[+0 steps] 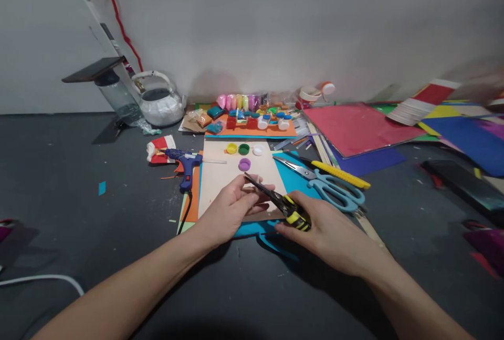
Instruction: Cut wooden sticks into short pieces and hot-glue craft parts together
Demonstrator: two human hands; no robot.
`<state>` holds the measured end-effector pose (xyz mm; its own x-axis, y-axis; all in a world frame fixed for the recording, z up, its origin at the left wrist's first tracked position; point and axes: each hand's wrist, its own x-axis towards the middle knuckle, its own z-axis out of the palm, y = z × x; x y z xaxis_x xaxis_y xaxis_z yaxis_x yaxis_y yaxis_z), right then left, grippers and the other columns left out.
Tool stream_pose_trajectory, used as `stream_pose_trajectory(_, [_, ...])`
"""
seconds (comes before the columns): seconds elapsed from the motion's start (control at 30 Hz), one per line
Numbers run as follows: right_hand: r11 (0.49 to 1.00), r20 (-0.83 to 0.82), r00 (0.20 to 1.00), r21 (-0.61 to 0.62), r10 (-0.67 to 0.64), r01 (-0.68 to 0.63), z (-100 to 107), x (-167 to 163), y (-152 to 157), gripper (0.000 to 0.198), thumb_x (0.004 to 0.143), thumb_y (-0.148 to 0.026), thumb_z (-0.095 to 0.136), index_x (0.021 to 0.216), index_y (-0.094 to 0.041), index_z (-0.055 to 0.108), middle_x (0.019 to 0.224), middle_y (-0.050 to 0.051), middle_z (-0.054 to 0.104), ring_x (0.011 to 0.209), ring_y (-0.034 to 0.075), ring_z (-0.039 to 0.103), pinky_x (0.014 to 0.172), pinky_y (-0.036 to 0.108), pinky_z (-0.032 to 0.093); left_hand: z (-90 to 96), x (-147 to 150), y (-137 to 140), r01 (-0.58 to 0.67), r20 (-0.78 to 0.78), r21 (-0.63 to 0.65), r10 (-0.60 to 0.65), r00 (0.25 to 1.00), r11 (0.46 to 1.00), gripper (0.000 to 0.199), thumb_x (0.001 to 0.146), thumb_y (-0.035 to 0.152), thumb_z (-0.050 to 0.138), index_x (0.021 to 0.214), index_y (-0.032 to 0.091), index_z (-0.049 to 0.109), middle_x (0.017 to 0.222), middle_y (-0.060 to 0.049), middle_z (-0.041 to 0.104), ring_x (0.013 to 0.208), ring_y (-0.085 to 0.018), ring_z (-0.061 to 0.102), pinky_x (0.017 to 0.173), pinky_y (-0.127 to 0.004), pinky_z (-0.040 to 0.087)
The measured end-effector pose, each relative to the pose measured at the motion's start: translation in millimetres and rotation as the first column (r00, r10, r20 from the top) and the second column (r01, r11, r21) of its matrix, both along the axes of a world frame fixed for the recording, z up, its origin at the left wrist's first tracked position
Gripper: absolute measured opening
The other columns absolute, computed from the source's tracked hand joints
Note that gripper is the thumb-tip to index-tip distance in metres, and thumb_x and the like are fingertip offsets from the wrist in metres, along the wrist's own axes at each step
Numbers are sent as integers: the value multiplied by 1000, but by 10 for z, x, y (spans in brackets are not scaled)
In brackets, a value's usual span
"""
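My right hand (pixel 315 224) grips a pair of scissors (pixel 271 193) with dark narrow blades and black-and-yellow handles. The blades point up and left, across the fingers of my left hand (pixel 238 201). My left fingers are curled with the thumb close to them; whatever they pinch is too small or hidden to make out. Both hands are above a cream sheet (pixel 216 187) at the middle of the table. On that sheet, beyond my left hand, lie a purple cap (pixel 244 164), a yellow cap (pixel 232 148), a green cap (pixel 244 149) and a white cap (pixel 258 150).
A blue glue gun (pixel 187 164) lies left of the sheet. Light-blue scissors (pixel 334 187) and a yellow cutter (pixel 340 173) lie to the right. Paint pots and clay packs (pixel 244 102), a white kettle-shaped pot (pixel 161 106), a jar (pixel 120 98) and red sheet (pixel 362 127) stand or lie farther back.
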<state>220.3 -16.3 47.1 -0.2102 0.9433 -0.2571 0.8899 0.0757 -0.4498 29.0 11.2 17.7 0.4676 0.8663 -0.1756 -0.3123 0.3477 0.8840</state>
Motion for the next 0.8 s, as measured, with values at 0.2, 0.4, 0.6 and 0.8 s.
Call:
stream_pose_trajectory(0.2, [1000,-6,1000,-13,1,-1,18,5,-18,37,83,-54,54,99,-20,52,95,8,65,84,24,59,69,31,38,-44,2,22,10,-66,28,-8,998,1000,18,86,25,60,101,16,54,105,-11,68,96,-22,68,86,-39,54])
stream_pose_trajectory(0.4, [1000,-41,999,-19,-14,13,23,13,-23,36,83,-53,55,98,-20,54,96,7,65,84,23,59,68,30,39,-19,-22,27,7,-231,80,11,973,997,12,88,24,55,94,16,50,89,-7,71,67,-14,71,64,-26,57])
stream_pose_trajectory(0.6, [1000,-38,999,-9,-25,25,25,23,1,38,82,-54,55,99,-19,55,94,7,66,82,23,60,66,30,40,-37,-64,35,21,-350,205,54,935,978,18,87,34,55,83,19,46,51,6,59,26,-3,37,30,-13,24])
stream_pose_trajectory(0.8, [999,-22,1000,38,-22,23,7,53,0,45,82,-58,53,104,-19,58,104,10,67,90,26,63,68,30,43,-30,-34,81,-72,-133,2,71,989,997,16,90,33,48,83,19,48,50,12,25,36,-2,19,36,-14,15])
